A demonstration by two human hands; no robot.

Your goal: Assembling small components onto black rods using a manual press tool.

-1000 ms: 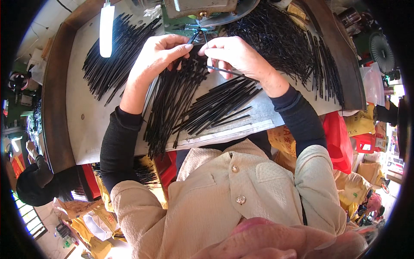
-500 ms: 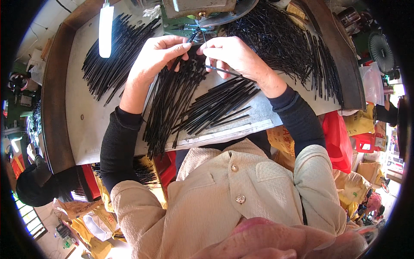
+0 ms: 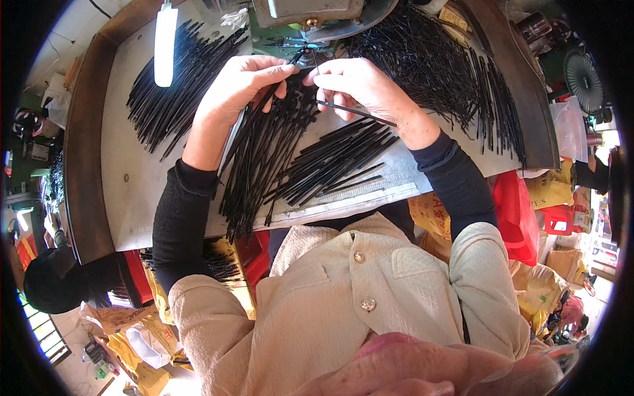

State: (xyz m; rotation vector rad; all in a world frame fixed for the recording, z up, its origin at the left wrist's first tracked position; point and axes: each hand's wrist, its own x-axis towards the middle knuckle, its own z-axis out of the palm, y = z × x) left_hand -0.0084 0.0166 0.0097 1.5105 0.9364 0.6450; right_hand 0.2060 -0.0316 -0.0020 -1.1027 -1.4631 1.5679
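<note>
Both my hands work close together at the far side of the table, just in front of a machine head (image 3: 307, 9). My left hand (image 3: 247, 82) is closed in a pinch on a thin black strip (image 3: 297, 58) at the machine; its far end is hard to make out. My right hand (image 3: 366, 86) is closed too, its thumb and forefinger near the machine's needle area. Another slim black strip (image 3: 360, 114) lies across under its curled fingers toward the wrist. Below my hands a bundle of black strips (image 3: 261, 165) fans toward me, and a second bundle (image 3: 333, 160) lies to its right.
More black strips (image 3: 175, 89) lie at the left, with a tangled heap (image 3: 416, 59) at the back right. A lit lamp (image 3: 165, 49) hangs at upper left. Raised brown edges (image 3: 90, 158) border the table. A red bag (image 3: 515, 218) hangs at right; another person (image 3: 53, 280) is at left.
Both hands stay almost in place. The fingers of my left hand have shifted slightly, and the strip under my right hand has moved a little. The other person's hand has lowered.
</note>
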